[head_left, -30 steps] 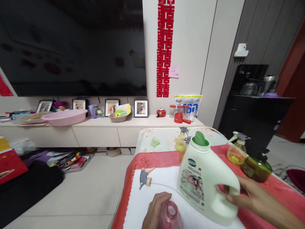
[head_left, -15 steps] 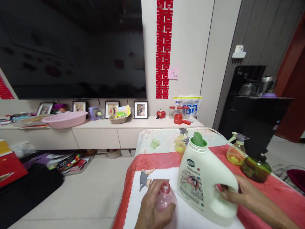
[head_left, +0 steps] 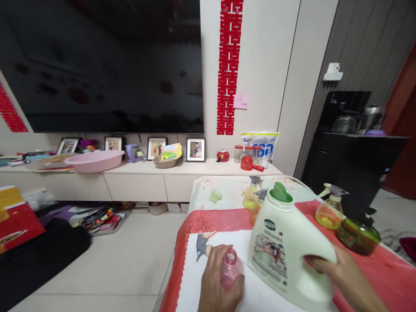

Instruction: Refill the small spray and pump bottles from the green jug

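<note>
My left hand (head_left: pixel 218 279) is wrapped round a small see-through pink bottle (head_left: pixel 230 271), whose neck is uncapped. My right hand (head_left: pixel 347 271) grips the handle of a large pale green jug (head_left: pixel 292 247) with a printed label. A green spout (head_left: pixel 281 193) shows in the jug's uncapped mouth. The jug leans slightly and stands or hovers just right of the pink bottle; I cannot tell whether its base touches the table. A grey trigger spray head (head_left: pixel 203 246) lies on the white sheet, just beyond my left fingers.
Behind the jug are two spray bottles (head_left: pixel 251 197), partly hidden. Farther right stand a yellow spray bottle (head_left: pixel 329 212) and a dark green pump bottle (head_left: pixel 359 232). A pale green lump (head_left: pixel 215 196) lies on the flowered cloth. The low cabinet (head_left: pixel 136 186) runs along the wall.
The view has turned a little left, so the scene sits farther right. The jug has sunk slightly in the picture. Both hands keep their holds.
</note>
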The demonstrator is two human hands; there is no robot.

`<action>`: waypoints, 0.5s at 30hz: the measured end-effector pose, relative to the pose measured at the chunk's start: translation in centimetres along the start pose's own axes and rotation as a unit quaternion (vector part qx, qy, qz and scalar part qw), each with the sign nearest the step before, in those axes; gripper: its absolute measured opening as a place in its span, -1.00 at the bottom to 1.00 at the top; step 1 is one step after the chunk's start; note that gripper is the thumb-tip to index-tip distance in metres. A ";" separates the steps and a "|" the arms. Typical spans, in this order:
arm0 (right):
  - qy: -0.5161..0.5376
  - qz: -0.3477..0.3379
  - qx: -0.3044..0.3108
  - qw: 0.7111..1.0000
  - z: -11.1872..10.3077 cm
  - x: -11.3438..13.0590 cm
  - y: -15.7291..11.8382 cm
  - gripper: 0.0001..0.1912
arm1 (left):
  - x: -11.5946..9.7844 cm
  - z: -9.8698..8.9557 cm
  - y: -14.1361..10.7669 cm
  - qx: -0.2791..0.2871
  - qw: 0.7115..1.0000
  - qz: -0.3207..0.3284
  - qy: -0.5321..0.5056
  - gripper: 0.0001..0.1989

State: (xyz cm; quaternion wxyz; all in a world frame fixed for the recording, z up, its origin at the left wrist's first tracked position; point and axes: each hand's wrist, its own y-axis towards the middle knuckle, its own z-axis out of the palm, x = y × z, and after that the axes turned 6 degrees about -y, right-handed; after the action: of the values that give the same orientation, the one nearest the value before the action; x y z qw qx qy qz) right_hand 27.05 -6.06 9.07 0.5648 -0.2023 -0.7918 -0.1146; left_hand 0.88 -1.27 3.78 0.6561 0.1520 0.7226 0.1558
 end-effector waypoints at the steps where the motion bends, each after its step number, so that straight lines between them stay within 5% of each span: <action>1: -0.007 -0.003 -0.027 1.000 0.2 -0.4 0.1 -0.50 | 0.1 0.0 0.0 0.002 1.000 0.003 0.005 -0.69; 8: -0.134 -0.043 -0.184 0.973 1.1 -3.1 0.3 -0.63 | 1.0 0.0 -0.2 0.000 1.000 -0.005 -0.020 -0.63; 15: -0.157 -0.035 -0.209 0.965 1.9 -2.5 -0.8 -0.64 | 2.4 0.2 -0.9 -0.006 0.998 -0.025 -0.064 -0.37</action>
State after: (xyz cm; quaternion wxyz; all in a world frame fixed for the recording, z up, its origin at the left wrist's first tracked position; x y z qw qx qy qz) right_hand 25.78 -6.42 6.14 0.3744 -0.3030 -0.8357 -0.2638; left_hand 0.84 -1.05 1.23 0.7056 0.1393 0.6819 0.1336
